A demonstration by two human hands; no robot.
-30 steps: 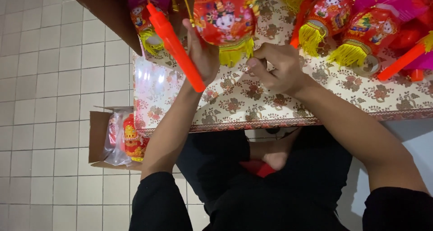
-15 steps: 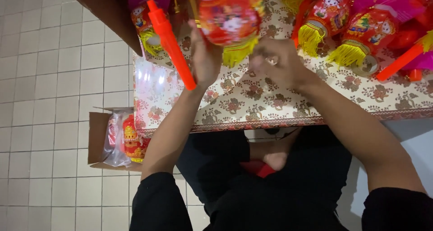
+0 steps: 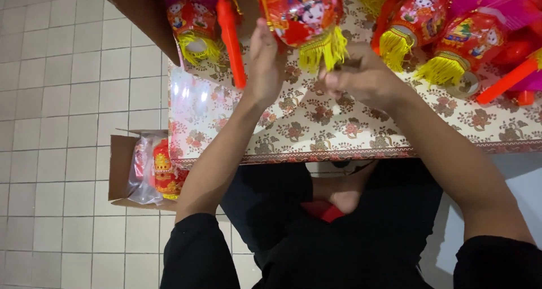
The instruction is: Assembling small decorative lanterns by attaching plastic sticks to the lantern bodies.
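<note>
My left hand holds a round red lantern with a yellow tassel fringe up above the table, together with a red plastic stick handle that hangs down beside the hand. My right hand is just right of the fringe, fingers pinched together under the lantern; what it pinches is too small to tell. Both forearms reach over the table's near edge.
The table carries a floral-patterned cloth. Several more red lanterns with yellow tassels and red sticks lie at the far right. Another lantern lies at the left. A cardboard box with wrapped lanterns stands on the tiled floor.
The held lantern has turned and its fringe has swung right. My right hand has drawn closer to the fringe and my left hand has risen slightly.
</note>
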